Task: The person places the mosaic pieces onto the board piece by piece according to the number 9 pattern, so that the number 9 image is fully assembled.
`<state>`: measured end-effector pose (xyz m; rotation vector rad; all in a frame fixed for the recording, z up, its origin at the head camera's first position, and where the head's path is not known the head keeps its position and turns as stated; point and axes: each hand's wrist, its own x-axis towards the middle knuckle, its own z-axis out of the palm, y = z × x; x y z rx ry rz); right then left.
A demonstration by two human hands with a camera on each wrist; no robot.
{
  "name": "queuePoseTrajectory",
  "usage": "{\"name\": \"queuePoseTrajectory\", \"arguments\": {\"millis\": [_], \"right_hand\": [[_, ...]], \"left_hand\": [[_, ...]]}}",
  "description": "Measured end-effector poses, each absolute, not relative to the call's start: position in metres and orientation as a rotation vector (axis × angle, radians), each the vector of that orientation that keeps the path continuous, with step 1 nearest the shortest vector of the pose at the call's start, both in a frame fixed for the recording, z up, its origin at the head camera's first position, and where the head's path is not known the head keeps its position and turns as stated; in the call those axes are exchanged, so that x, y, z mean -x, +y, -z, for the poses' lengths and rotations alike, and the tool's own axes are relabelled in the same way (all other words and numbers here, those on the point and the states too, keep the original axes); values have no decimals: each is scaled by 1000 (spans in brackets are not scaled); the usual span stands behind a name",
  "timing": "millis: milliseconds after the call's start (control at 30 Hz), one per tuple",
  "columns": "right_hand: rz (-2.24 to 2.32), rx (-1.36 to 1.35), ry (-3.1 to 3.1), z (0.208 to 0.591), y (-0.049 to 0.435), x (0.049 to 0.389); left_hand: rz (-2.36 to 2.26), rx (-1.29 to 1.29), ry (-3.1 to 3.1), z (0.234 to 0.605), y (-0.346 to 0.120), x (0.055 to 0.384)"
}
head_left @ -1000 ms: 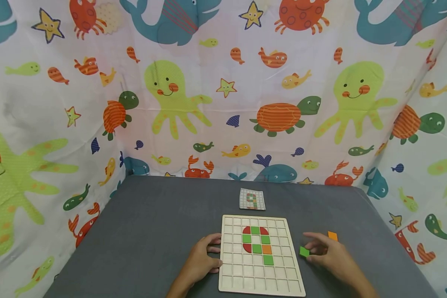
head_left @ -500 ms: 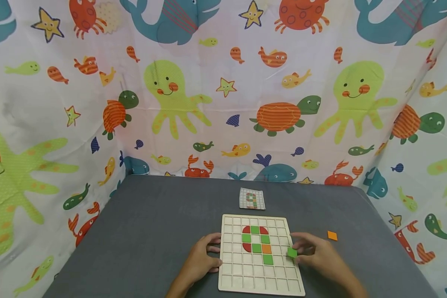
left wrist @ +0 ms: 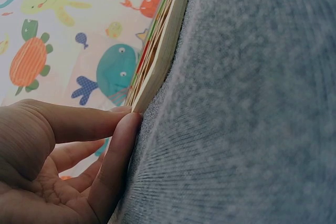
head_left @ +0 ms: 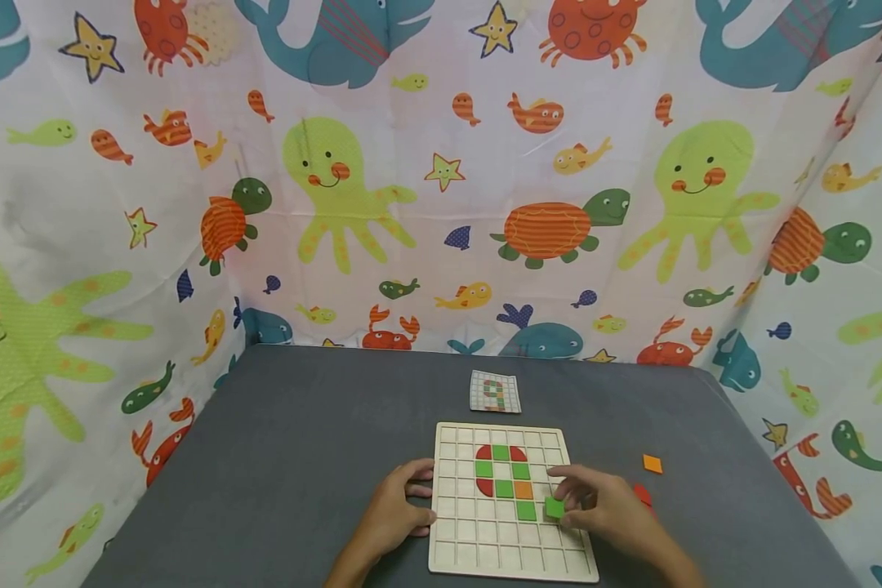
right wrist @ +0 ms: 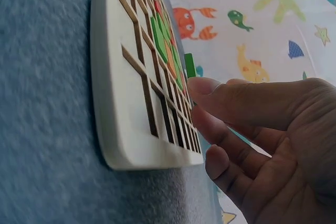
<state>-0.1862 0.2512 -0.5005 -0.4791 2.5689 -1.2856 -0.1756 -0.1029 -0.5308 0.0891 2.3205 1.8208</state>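
A pale wooden grid board (head_left: 478, 539) lies on the grey table, with red, green and orange tiles set in its cells in a looped figure. My left hand (head_left: 391, 510) holds the board's left edge; in the left wrist view the thumb and a finger (left wrist: 118, 135) meet at that edge. Over the right part of the board, my right hand (head_left: 606, 506) pinches a green square tile (head_left: 554, 507) between thumb and finger. The tile is just right of a set green tile (head_left: 526, 511). In the right wrist view the held tile (right wrist: 189, 65) stands clear above the board's surface.
A small pattern card (head_left: 495, 392) with a similar coloured figure lies beyond the board. To the right are a loose orange tile (head_left: 652, 464) and a red piece (head_left: 643, 494), partly hidden by the right hand. A sea-animal curtain (head_left: 441, 245) surrounds the table.
My right hand has moved left with the green tile, from beside the board to over its right columns. The red piece has come into sight behind it. The left hand stays at the edge.
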Motion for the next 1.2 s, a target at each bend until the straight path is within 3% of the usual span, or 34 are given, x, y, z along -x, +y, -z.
{"name": "queuePoseTrajectory", "arguments": {"millis": [1200], "right_hand": [[1238, 618, 2427, 502, 225, 180]], "left_hand": [[-1820, -77, 2320, 532, -103, 176]]}}
